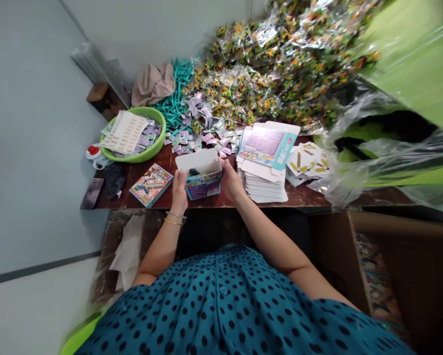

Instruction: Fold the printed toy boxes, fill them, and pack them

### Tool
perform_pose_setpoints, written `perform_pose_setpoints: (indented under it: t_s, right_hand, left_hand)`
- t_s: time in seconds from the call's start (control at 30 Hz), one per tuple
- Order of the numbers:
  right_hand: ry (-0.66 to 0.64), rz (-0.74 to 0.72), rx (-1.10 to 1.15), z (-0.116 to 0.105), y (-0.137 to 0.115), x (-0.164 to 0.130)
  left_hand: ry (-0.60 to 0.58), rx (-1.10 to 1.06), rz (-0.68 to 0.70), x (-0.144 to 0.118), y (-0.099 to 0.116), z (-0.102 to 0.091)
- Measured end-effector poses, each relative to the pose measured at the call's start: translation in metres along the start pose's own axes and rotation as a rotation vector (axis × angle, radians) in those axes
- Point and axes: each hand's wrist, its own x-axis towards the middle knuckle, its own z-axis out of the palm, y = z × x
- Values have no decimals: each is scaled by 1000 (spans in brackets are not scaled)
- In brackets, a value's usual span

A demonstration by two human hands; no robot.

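Note:
An upright cardboard box (203, 190), purple and teal with its white top flap raised, is held between my two hands near the table's front edge. My left hand (180, 190) grips its left side. On the opposite side, my right hand (230, 180) closes around the box's right edge. Some small black pieces (193, 172) show inside. Just right of my right hand is a stack of flat white cartons (265, 187), topped by a printed one (267, 145). A finished-looking colourful box (152, 185) lies left of my left hand.
A green basin (161, 140) holds small packets and printed sheets. Behind are teal sticks (173, 93), loose small packets (206, 123) and a big heap of bagged colourful pieces (280, 74). Printed cards (308, 160) lie right; a phone (92, 193) lies left. An open carton (354, 256) stands below right.

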Motion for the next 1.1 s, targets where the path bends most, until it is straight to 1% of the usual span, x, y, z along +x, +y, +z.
perform_pose_setpoints:
  t_s: [0.07, 0.1, 0.13, 0.17, 0.23, 0.3, 0.33, 0.37, 0.4, 0.43, 0.53, 0.67, 0.8, 0.83, 0.93, 1.0, 1.03, 1.1]
  right_hand:
    - [-48, 71, 62, -8, -5, 4]
    - [-81, 78, 44, -12, -9, 8]
    - [-117, 58, -24, -16, -13, 11]
    - [-143, 0, -131, -19, -19, 14]
    - [-208, -209, -419, -22, -32, 20]
    - [-354, -433, -694, -21, -44, 21]
    - [-445, -514, -785, -19, -50, 21]
    - [-526, -559, -836, -18, -55, 20]
    - [-580, -572, -856, -17, -58, 18]
    - [-600, -562, -859, -16, -61, 17]
    - [-576, -504, -925, -18, -67, 14]
    - [-609, -479, -1070, -21, -76, 12]
    - [-614, -488, -1127, -17, -77, 8]
    - [-597, -494, -1158, -15, -75, 7]
    - [-477, -505, -1244, -12, -66, 6]
    - [-435, -533, -1264, -13, -59, 6]
    - [-446, -552, -1262, -16, -56, 5]
    - [-504, -587, -1255, -23, -48, 4]
  left_hand:
    - [-10, -4, -63, 4, 4, 1]
    - [-12, 32, -92, 7, 6, 2]
    - [-13, 94, -111, 10, 8, 2]
    - [-13, 168, -115, 14, 10, 2]
    - [-35, 290, -87, 20, 13, 1]
    - [-115, 318, -26, 24, 15, 0]
    - [-173, 297, 2, 25, 16, 0]
    - [-232, 263, 22, 24, 17, -1]
    - [-281, 225, 35, 23, 18, -1]
    - [-318, 194, 41, 21, 18, -2]
    - [-371, 173, 61, 13, 19, -4]
    - [-380, 198, 103, 9, 17, -5]
    - [-397, 175, 55, 14, 13, -6]
    - [-409, 166, 41, 15, 13, -7]
    - [-448, 108, 25, 13, 15, -10]
    - [-425, 65, 81, 6, 19, -14]
    - [-410, 83, 132, 1, 21, -17]
    - [-414, 219, 265, -6, 25, -25]
